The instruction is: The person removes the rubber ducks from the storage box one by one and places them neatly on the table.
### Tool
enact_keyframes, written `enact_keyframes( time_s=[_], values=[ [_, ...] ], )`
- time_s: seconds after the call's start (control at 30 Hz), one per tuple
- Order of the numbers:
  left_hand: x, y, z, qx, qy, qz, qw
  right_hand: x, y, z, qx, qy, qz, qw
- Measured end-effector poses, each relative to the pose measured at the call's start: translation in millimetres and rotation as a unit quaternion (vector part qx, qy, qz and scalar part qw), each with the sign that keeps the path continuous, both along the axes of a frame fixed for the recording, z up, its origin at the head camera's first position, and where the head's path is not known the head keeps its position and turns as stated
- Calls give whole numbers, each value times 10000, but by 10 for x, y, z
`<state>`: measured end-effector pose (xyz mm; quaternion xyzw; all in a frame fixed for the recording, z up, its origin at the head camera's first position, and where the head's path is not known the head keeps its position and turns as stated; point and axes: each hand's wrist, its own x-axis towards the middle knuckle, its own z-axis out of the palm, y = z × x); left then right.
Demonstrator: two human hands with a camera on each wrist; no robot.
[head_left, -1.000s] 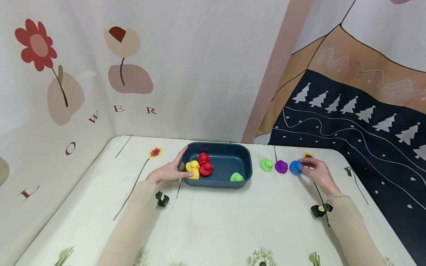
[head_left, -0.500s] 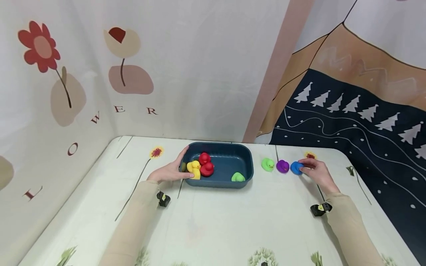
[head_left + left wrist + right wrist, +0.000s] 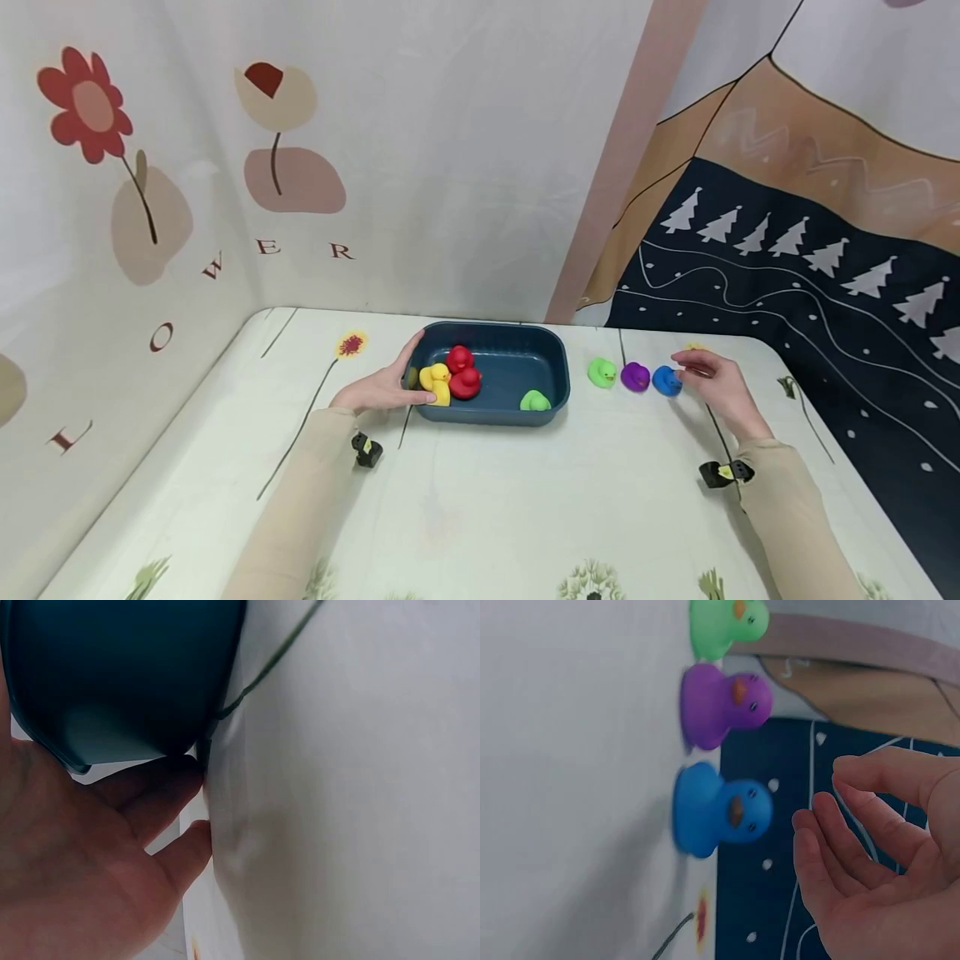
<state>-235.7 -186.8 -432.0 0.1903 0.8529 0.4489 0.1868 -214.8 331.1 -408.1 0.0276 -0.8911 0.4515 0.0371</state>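
A dark blue plastic tub (image 3: 517,414) stands on the table, and my left hand (image 3: 382,388) holds its left end, thumb at the front rim. In the left wrist view, that hand's fingers (image 3: 161,787) lie against the tub's outer wall (image 3: 127,682). Inside are yellow rubber ducks (image 3: 437,379), red rubber ducks (image 3: 463,379) and a green rubber duck (image 3: 534,401). Right of the tub sit a light green duck (image 3: 602,372), a purple duck (image 3: 635,377) and a blue duck (image 3: 666,381) in a row. My right hand (image 3: 885,840), fingers loosely bent and holding nothing, hovers just off the blue duck.
A white cloth with printed flowers covers the table (image 3: 480,500). Behind it hangs a pale printed curtain (image 3: 450,167); a dark cloth with white trees (image 3: 787,275) hangs at the right. Each wrist wears a small black camera (image 3: 366,450).
The right hand's fingers have let go of the blue duck and drawn slightly away from it. The duck stays at the row's right end. The left hand keeps its place on the tub.
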Motion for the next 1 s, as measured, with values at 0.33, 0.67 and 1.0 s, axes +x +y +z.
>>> enact_keyframes(
  time_s=[0.33, 0.67, 1.0],
  values=[
    [6, 7, 9, 7, 20, 13, 10000, 30, -237, 50, -253, 444, 370, 9980],
    [17, 0, 4, 8, 9, 20, 10000, 14, -516, 2, -613, 333, 888, 9936],
    [7, -3, 2, 34, -6, 3, 10000, 19, -791, -9, -721, 68, 1091, 9914]
  ],
)
